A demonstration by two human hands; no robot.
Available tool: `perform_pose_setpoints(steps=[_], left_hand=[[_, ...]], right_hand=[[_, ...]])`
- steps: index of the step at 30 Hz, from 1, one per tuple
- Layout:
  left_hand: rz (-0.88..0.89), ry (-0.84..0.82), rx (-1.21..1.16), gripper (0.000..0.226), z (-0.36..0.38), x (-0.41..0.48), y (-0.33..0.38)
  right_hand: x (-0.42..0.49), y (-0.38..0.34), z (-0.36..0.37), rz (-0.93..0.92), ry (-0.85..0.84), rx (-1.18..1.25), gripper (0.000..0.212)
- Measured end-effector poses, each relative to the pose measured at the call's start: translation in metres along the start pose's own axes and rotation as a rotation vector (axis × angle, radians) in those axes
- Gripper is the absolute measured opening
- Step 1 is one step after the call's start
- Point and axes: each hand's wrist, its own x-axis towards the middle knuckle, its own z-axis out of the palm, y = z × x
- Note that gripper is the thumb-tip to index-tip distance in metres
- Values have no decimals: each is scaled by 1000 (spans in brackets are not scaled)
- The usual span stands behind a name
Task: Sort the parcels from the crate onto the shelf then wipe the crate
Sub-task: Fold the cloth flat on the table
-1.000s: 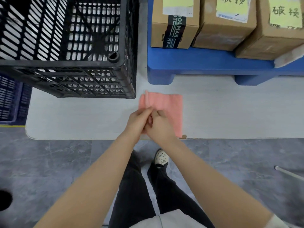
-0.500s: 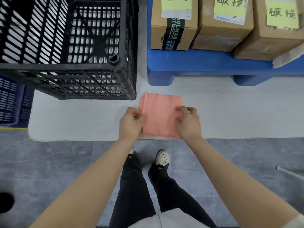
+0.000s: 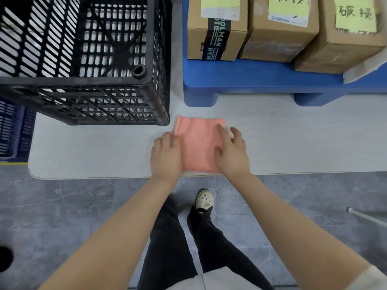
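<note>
crate (image 3: 83,59): cut off top, left | parcels (image 3: 282,34): tops cut off

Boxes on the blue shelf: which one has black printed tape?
The left box, nearest the crate. Black tape with white lettering runs down its front; the middle box and right box show none.

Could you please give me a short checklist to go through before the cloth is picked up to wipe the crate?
1. Crate emptied: the black crate shows only its slotted floor where visible; its far-left part is cut off. Cannot tell fully.
2. Parcels moved over: three cardboard boxes stand on the blue shelf. Ok.
3. Cloth ready: the pink cloth lies folded flat on the table, at the near edge. Ok.
4. Grip on cloth: the left hand and right hand rest on its sides, fingers spread, not closed. Not ok yet.
5. Path to crate: the cloth sits just off the crate's near right corner, nothing between. Ok.
</note>
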Motion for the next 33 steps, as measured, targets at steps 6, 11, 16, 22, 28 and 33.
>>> perform_pose_setpoints(steps=[6, 11, 16, 22, 28, 33], left_hand=[[399, -183, 271, 62, 6, 13, 4], [276, -347, 245, 88, 2, 22, -4], [182, -437, 213, 98, -8, 35, -6], [271, -221, 172, 78, -13, 15, -12], [396, -166, 204, 58, 10, -32, -25], [350, -183, 255, 60, 24, -29, -23]], right_hand=[[17, 3, -1, -131, -160, -307, 65], [21, 14, -3, -185, -170, -378, 65], [26, 21, -3, -222, -298, -419, 64], [11, 21, -11, -363, -84, -297, 59], [-5, 38, 3, -347, -222, -438, 57], [2, 42, 2, -356, -229, -507, 57]])
